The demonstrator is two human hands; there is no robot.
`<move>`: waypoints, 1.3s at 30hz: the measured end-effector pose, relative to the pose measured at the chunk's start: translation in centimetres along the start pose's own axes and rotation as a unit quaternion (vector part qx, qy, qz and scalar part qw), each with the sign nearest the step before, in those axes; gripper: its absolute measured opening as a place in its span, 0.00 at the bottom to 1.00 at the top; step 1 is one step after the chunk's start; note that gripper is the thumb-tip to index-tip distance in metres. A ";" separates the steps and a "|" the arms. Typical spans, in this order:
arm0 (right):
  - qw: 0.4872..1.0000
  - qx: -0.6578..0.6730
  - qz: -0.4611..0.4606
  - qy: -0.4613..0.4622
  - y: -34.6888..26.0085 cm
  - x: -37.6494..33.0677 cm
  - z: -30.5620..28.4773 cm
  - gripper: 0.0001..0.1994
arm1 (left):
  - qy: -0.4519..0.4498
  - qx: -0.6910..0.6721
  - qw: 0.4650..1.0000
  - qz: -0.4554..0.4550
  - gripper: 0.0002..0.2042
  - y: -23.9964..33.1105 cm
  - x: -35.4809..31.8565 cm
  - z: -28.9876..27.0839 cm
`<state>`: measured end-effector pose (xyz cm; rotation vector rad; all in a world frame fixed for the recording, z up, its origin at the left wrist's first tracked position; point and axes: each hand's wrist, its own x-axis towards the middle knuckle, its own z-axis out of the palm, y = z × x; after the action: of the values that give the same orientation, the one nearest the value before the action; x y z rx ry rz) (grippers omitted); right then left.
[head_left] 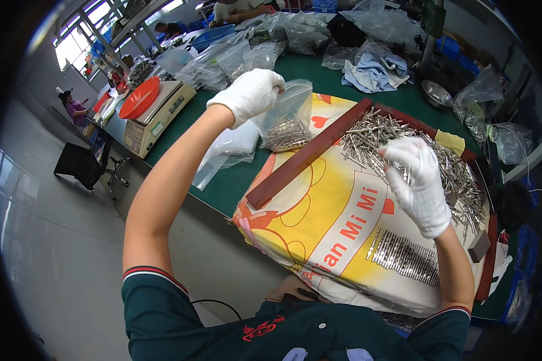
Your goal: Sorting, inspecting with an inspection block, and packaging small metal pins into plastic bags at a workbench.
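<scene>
I get a fairly bright, even view over the table, with the strongest daylight coming from the window (75,55) at upper left, which burns out to white. Pale reflections streak the grey floor (60,253) along the left side. Small glints scatter across the metal rods (367,135), and the clear plastic bag (296,99) catches soft sheen. The white glove on the right hand (417,180) looks nearly overexposed, its fingers slightly soft to me, while the dark green shirt (343,328) stays deep-toned. My fisheye lens bends straight edges toward the rim, black vignetting swallows the corners, and distant figures lose detail.
</scene>
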<state>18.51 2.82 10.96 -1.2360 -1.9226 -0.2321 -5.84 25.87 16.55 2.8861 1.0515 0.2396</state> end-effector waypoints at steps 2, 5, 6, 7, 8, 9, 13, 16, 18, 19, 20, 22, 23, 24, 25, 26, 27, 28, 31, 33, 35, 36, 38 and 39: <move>0.998 -0.018 0.045 -0.028 -0.9 -3.7 -1.3 0.15 | -0.141 -0.149 0.978 -0.040 0.15 -0.4 1.2 -0.3; 0.991 -0.029 0.120 -0.041 -1.2 -8.3 -2.4 0.16 | -0.292 -0.361 0.878 -0.116 0.19 -1.7 2.7 -0.3; 0.991 -0.024 0.132 -0.020 -1.1 -9.4 -2.5 0.15 | -0.296 -0.359 0.877 -0.119 0.19 -2.4 3.1 0.7; 0.986 -0.017 0.163 -0.001 -0.9 -10.4 -2.6 0.14 | -0.328 -0.364 0.867 -0.090 0.20 -2.3 3.7 1.4; 0.981 -0.009 0.194 0.019 -0.6 -11.1 -2.7 0.12 | -0.360 -0.368 0.855 -0.061 0.21 -2.2 4.2 1.8; 0.974 -0.007 0.224 0.021 -0.1 -11.7 -2.8 0.09 | -0.424 -0.304 0.850 -0.068 0.26 -2.1 5.1 2.1; 0.965 -0.019 0.258 0.052 1.1 -12.8 -3.1 0.08 | -0.484 -0.172 0.858 -0.004 0.27 -2.5 7.0 5.9; 0.967 -0.027 0.245 0.058 1.5 -13.2 -2.9 0.09 | -0.459 -0.023 0.888 0.020 0.24 -2.5 7.4 7.0; 0.971 -0.031 0.231 0.050 1.2 -13.2 -2.6 0.11 | -0.310 0.288 0.897 0.129 0.13 -2.9 6.7 7.1; 0.968 -0.037 0.244 0.050 1.3 -13.6 -2.7 0.11 | -0.279 0.279 0.910 0.124 0.11 -0.9 6.8 6.8; 0.972 -0.052 0.225 0.041 1.3 -13.9 -2.8 0.11 | -0.282 0.281 0.908 0.130 0.11 0.6 6.6 6.0; 0.977 -0.064 0.203 0.025 1.0 -13.7 -2.8 0.12 | -0.305 0.331 0.887 0.099 0.11 2.1 5.8 4.7; 0.977 -0.063 0.205 0.023 1.0 -13.6 -2.8 0.12 | -0.307 0.287 0.904 0.083 0.11 1.9 5.7 4.4; 0.979 -0.074 0.189 0.010 0.9 -13.6 -2.8 0.12 | -0.310 0.285 0.903 0.084 0.11 0.8 5.9 5.2; 0.983 -0.081 0.165 0.003 0.8 -13.3 -2.8 0.12 | -0.307 0.410 0.823 0.246 0.10 -0.9 5.8 5.8; 0.982 -0.080 0.168 0.004 0.7 -13.3 -2.7 0.11 | -0.291 0.512 0.701 0.403 0.08 -0.9 5.8 5.9; 0.983 -0.078 0.169 0.005 0.8 -13.4 -2.7 0.11 | -0.287 0.583 0.625 0.433 0.10 -0.8 5.7 6.5; 0.983 -0.070 0.170 0.005 0.9 -13.4 -2.7 0.11 | -0.287 0.584 0.624 0.433 0.10 -0.7 6.0 6.8; 0.982 -0.064 0.177 0.014 1.4 -13.8 -2.4 0.09 | -0.358 0.610 0.571 0.417 0.15 0.0 6.9 7.4; 0.978 -0.072 0.196 0.014 1.5 -14.2 -2.6 0.09 | -0.399 0.195 0.896 -0.014 0.15 1.3 7.2 7.6; 0.978 -0.073 0.196 0.019 1.7 -14.2 -2.6 0.08 | -0.380 0.367 0.839 0.130 0.14 -0.6 8.0 8.1; 0.977 -0.076 0.200 0.021 1.7 -14.3 -2.7 0.08 | -0.376 0.411 0.811 0.176 0.14 -0.9 8.2 8.4; 0.979 -0.072 0.189 0.023 1.6 -13.6 -2.7 0.07 | -0.345 0.466 0.772 0.259 0.13 -5.8 8.5 9.1; 0.983 -0.069 0.171 0.025 1.6 -13.2 -2.6 0.07 | -0.238 0.518 0.725 0.386 0.12 -8.3 7.9 8.6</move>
<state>23.66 -6.67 2.71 -1.6133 -1.6412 -0.2161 -3.68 37.30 8.15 3.6989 -0.3556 -1.4529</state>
